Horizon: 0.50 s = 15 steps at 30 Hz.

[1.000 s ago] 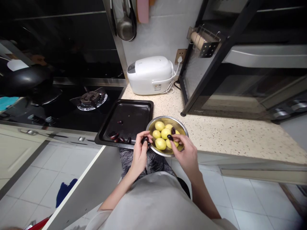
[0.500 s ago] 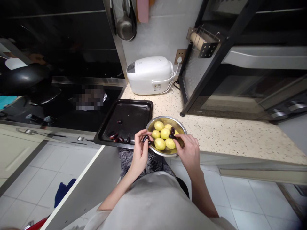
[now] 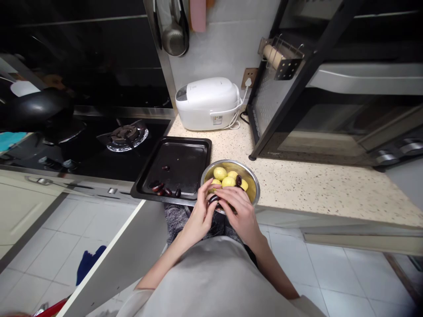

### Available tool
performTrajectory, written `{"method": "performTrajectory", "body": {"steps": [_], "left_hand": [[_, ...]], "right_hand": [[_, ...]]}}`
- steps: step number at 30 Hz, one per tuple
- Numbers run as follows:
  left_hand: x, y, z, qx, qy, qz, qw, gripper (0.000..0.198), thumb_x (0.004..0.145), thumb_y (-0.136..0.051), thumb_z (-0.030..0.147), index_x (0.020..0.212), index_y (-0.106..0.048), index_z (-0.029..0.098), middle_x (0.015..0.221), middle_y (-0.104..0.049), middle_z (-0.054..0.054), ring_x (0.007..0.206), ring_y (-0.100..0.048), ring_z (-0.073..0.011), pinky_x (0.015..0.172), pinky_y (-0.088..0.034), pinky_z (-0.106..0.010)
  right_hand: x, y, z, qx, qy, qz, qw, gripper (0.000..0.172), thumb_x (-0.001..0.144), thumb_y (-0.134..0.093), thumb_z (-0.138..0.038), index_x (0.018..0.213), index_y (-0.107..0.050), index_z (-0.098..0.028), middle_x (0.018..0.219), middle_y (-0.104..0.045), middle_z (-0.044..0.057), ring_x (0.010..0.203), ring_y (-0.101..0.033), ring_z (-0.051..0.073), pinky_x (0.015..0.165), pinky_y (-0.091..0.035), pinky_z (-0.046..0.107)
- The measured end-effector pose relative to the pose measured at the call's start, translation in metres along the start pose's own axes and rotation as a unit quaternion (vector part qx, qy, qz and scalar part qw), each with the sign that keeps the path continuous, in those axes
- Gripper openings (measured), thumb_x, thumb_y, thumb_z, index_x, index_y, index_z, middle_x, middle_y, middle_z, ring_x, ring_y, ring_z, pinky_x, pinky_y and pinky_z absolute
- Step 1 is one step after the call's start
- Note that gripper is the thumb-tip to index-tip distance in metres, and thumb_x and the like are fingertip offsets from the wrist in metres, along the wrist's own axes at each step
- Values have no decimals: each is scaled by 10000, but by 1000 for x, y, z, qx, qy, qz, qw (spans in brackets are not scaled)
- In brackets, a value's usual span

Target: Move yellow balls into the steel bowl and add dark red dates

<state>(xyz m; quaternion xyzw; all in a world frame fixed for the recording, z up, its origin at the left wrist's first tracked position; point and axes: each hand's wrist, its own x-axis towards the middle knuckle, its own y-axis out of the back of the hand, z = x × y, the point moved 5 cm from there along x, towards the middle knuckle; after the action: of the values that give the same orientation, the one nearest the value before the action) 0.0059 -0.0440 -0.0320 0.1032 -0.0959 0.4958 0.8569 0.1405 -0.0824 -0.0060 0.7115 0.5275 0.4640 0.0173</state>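
Over the near rim of a steel bowl (image 3: 258,187), my two hands meet. My left hand (image 3: 200,215) is closed around a dark, glossy oval fruit (image 3: 214,199), date-like in look; whether it holds more than one is hidden. The fingers of my right hand (image 3: 243,215) pinch at that same piece from the right. Inside the bowl lie several pale yellow, rounded lumps (image 3: 220,173), like peeled potatoes. Another dark oval fruit (image 3: 238,180) rests on top of them. More dark pieces (image 3: 157,186) lie in the black baking tray (image 3: 185,152) left of the bowl.
The tray overhangs the counter's front edge above an open drawer or door (image 3: 132,246). Behind stands a white rice cooker (image 3: 208,103). A gas burner (image 3: 125,134) is to the left, an oven (image 3: 330,127) in a rack to the right. Speckled countertop (image 3: 297,180) runs rightward.
My right hand has moved left from the bowl's right side to the dark fruit in my left hand. The dark piece it held before is now partly covered or let go; I cannot tell.
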Motion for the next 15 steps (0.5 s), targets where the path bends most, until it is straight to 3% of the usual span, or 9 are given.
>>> {"method": "performTrajectory", "body": {"steps": [5,8,12,15], "left_hand": [[0,-1,-1,-4,13,-23,1000,559,1098,-444,309,1609,-217,291,1539,-472,-154,1453,-486,-254,1184,-460,-464],[1,-3,-1,-25,24,-23,999,565,1093,-460,311,1606,-224,298,1528,-475,-160,1351,-576,-239,1131,-501,-445],[4,1,-2,-67,28,23,997,587,1063,-545,310,1567,-245,315,1453,-501,-150,1090,-682,-175,987,-570,-376],[7,8,-3,-79,24,74,994,512,1025,-623,303,1461,-354,293,1338,-555,-115,1059,-681,-164,955,-569,-345]], "right_hand": [[5,5,0,61,-33,6,998,136,1000,-624,-173,1032,-730,-250,981,-797,36,975,-722,226,907,-594,404],[8,14,3,68,-57,8,996,114,992,-621,-192,981,-718,-250,952,-789,40,951,-725,228,893,-595,408],[10,30,15,6,-76,41,996,133,1005,-583,-189,991,-701,-249,995,-779,56,991,-705,242,933,-560,430],[9,35,25,-54,-70,22,996,133,1003,-577,-180,1012,-692,-246,1014,-775,56,1015,-681,259,935,-523,441]]}}
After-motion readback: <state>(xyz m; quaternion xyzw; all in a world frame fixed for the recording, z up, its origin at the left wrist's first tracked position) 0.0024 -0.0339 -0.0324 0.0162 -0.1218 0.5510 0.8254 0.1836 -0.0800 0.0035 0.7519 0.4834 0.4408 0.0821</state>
